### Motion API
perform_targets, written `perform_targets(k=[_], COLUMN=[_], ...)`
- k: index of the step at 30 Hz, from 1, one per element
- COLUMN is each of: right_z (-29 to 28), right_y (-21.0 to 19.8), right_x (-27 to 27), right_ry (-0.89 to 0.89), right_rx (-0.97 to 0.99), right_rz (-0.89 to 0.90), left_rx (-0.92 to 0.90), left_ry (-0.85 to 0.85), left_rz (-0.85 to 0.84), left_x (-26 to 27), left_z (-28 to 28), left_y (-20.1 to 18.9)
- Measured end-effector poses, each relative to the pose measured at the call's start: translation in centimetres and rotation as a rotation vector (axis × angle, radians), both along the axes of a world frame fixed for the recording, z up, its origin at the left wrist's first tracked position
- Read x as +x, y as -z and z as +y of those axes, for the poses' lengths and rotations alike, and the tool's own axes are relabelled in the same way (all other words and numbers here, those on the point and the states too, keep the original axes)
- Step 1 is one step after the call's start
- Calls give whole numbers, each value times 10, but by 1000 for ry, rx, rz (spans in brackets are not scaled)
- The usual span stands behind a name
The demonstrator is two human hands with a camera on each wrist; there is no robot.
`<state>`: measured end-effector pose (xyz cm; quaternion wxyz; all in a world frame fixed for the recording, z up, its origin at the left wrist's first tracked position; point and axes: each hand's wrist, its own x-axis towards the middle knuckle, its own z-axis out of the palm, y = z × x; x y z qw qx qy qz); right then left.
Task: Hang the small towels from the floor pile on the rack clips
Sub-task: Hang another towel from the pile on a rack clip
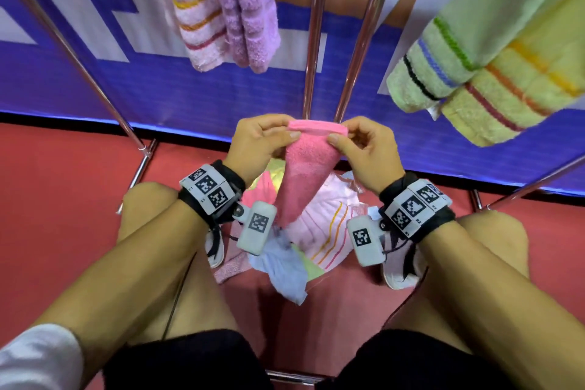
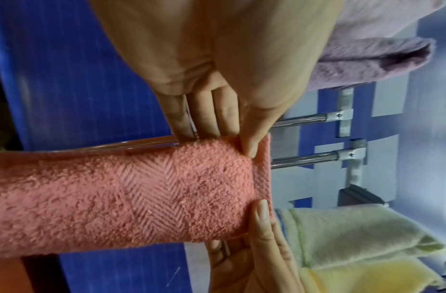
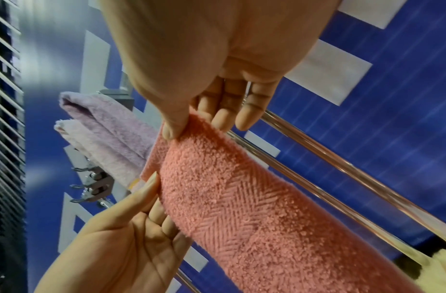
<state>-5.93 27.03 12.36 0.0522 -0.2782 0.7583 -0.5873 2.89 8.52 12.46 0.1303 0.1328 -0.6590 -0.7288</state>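
Note:
A small pink towel (image 1: 304, 174) hangs from both my hands in front of the rack poles (image 1: 313, 32). My left hand (image 1: 285, 133) pinches the left end of its top hem, thumb in front (image 2: 249, 142). My right hand (image 1: 340, 138) pinches the right end the same way (image 3: 171, 130). The towel (image 2: 141, 198) shows a herringbone band and droops toward the floor pile (image 1: 319, 231) of pale pink striped, light blue and green towels between my feet. Metal rack clips (image 3: 91, 186) show up and to the left, beside a hung purple towel (image 3: 109, 126).
A pink striped towel (image 1: 190, 9) and a purple one (image 1: 247, 9) hang at upper left; a green (image 1: 443, 66) and a yellow towel (image 1: 512, 95) hang at upper right. Slanted chrome legs (image 1: 79, 57) cross the blue banner. My knees and shoes (image 1: 399, 263) flank the pile on red floor.

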Motion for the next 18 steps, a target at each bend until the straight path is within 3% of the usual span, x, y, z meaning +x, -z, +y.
perform_targets(k=[8, 13, 18], right_z=[-13, -14, -5], right_y=[-120, -198, -284], right_x=[-1, 1, -1], right_ry=[-31, -40, -33], right_rx=[-109, -208, -152], right_rz=[214, 257, 409], left_rx=[-116, -168, -223], left_ry=[-13, 24, 92], left_rz=[154, 259, 359], left_x=[-6, -1, 2], left_z=[-5, 0, 1], left_y=[-129, -211, -291])
